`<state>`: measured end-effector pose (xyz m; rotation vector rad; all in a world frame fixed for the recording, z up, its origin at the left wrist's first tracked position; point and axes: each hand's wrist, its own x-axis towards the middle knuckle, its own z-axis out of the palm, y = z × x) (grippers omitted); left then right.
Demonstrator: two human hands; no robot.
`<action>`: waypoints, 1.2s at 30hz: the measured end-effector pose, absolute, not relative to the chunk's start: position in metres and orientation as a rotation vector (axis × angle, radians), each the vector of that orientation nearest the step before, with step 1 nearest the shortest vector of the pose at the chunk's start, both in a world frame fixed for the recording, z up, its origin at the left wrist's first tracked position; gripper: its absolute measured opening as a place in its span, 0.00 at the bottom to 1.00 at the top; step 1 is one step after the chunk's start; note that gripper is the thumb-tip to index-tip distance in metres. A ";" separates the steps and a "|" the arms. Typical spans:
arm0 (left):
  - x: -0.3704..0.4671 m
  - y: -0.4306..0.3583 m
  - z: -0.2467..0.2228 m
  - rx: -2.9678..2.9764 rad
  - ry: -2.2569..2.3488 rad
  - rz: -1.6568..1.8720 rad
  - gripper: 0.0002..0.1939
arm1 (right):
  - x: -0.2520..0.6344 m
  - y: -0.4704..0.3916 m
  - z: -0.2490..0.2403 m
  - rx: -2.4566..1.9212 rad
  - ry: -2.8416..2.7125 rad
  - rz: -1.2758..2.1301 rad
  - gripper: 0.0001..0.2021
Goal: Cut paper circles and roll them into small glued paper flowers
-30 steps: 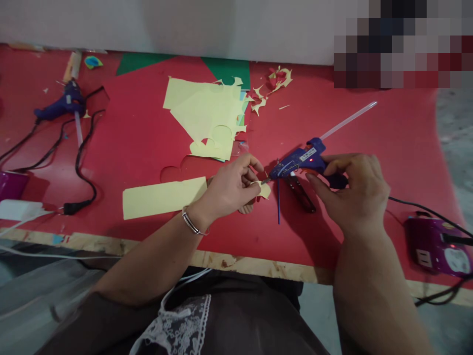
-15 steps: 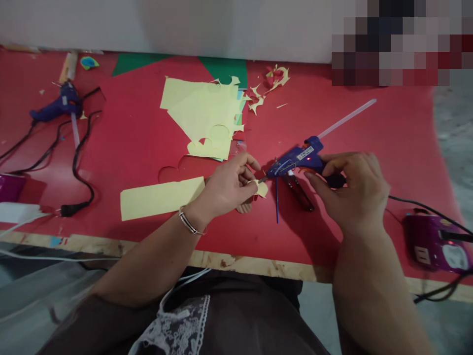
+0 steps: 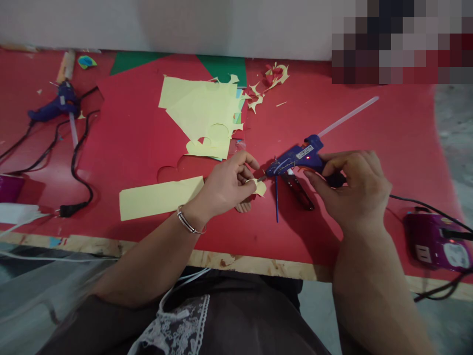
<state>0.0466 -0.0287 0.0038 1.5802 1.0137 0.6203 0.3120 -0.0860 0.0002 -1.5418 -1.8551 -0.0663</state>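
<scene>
Between the thumb and fingers of my left hand (image 3: 229, 185) is a small yellow paper piece (image 3: 260, 188). My right hand (image 3: 354, 190) grips the handle of a blue glue gun (image 3: 297, 159), whose nozzle points left and meets the small piece. A clear glue stick (image 3: 349, 117) sticks out of the gun's rear, and a small red light glows on its side. Under the gun lie a dark cutter-like tool (image 3: 298, 191) and a thin blue stick (image 3: 277, 199). A yellow paper strip (image 3: 158, 198) reaches toward my left wrist.
Cut yellow sheets (image 3: 203, 108) and paper scraps (image 3: 275, 76) lie farther back on the red table (image 3: 129, 148). A second blue glue gun (image 3: 61, 103) with black cords is at the left. At the right edge stands a purple box (image 3: 436, 241) with a cable.
The view has shifted very slightly. Both hands, the glue gun and the small paper piece keep nearly the same positions.
</scene>
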 end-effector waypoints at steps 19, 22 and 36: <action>0.046 -0.032 0.007 2.066 1.103 0.585 0.08 | 0.309 -0.085 0.001 -1.608 -1.759 -0.059 0.14; 0.045 -0.033 0.009 2.041 1.080 0.596 0.07 | 0.312 -0.084 -0.003 -1.673 -1.714 -0.060 0.14; 0.054 -0.031 0.006 1.094 0.918 0.770 0.05 | 0.342 -0.071 -0.026 -2.006 -1.238 0.132 0.18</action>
